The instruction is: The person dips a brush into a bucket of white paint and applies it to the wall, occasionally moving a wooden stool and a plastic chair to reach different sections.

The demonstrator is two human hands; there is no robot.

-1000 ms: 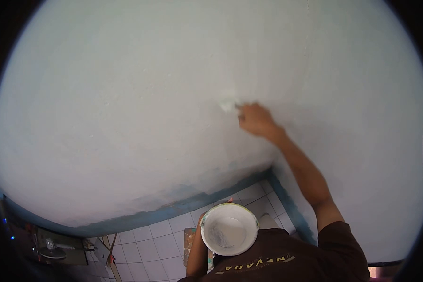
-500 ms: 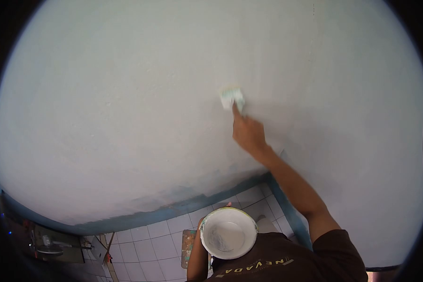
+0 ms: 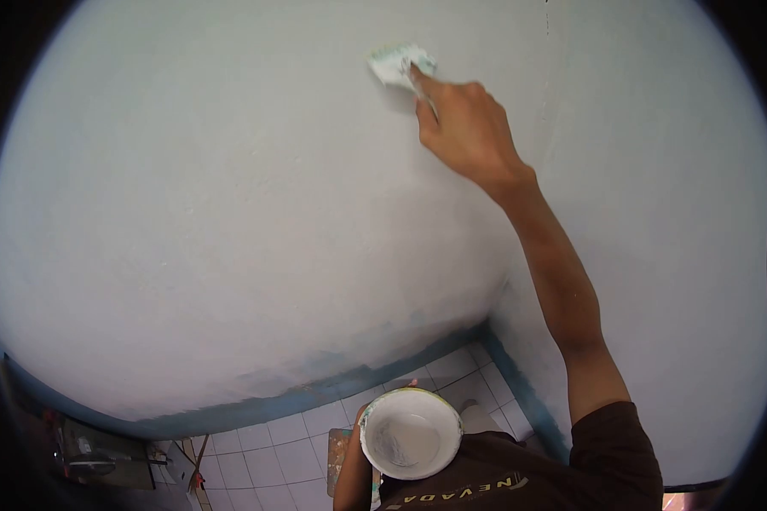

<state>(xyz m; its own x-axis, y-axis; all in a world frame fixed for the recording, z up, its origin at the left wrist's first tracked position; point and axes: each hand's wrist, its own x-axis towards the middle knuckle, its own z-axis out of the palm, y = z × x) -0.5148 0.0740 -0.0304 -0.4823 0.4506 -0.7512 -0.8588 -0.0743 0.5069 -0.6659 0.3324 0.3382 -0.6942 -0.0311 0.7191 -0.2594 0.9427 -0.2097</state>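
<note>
My right hand (image 3: 469, 128) grips a wide paintbrush (image 3: 394, 66) by its handle, index finger stretched along it toward the bristle head. White and pale green paint coats the brush, which is at the pale wall (image 3: 256, 170) high in view. Low in front of my body, a round white tub (image 3: 411, 434) with a paint-smeared rim has white paint inside. My left hand (image 3: 414, 383) supports this tub from beneath and the far side; only a fingertip and a bit of its edge show, the rest being hidden.
A blue band (image 3: 256, 412) runs along the wall's foot, meeting the side wall at a corner. Below lies a white tiled floor (image 3: 298, 460). A paint-stained board (image 3: 339, 460) is beside my left forearm. Assorted items, including a dark panel (image 3: 119, 451), stand at lower left.
My right hand has moved the brush up the wall and slightly left, with the arm stretching further. The tub in my left hand sits slightly lower in view.
</note>
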